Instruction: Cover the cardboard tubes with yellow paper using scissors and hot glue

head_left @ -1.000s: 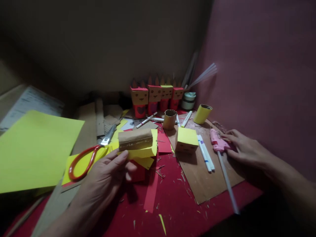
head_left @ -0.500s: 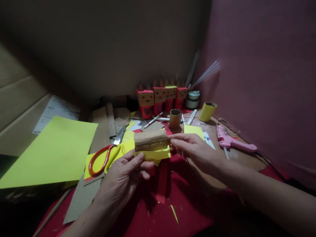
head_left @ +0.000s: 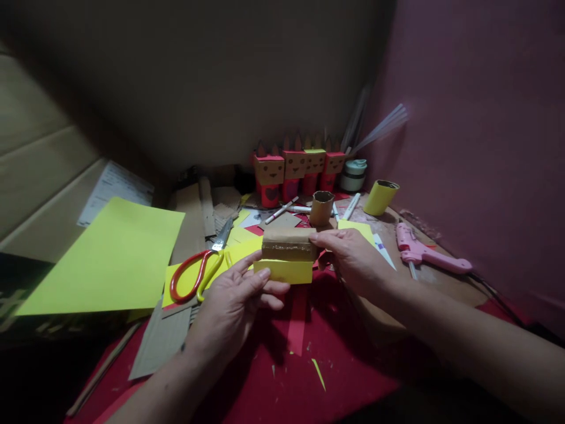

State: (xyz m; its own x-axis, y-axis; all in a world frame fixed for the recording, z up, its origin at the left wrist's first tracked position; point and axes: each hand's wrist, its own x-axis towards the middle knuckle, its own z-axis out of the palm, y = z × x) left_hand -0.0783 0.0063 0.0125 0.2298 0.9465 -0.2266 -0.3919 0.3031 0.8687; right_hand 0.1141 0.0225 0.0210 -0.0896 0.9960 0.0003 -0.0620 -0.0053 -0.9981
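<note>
Between my two hands is a brown cardboard tube lying on its side, with a shiny glue-like line along its front. A yellow paper strip sits along the tube's lower front. My left hand pinches the strip's left end between thumb and fingers. At the tube's right end, my right hand is closed on it with thumb and fingertips. Left of my left hand lie scissors with red and yellow handles, resting on yellow paper.
A pink glue gun lies at right, near a yellow-covered tube. Another cardboard tube stands among markers. Several red cardboard figures line the back, beside a mint container. A large yellow sheet is at left.
My right hand has taken hold of the tube's right end. The yellow strip now lies flatter and straighter along the tube's front. The view has shifted slightly.
</note>
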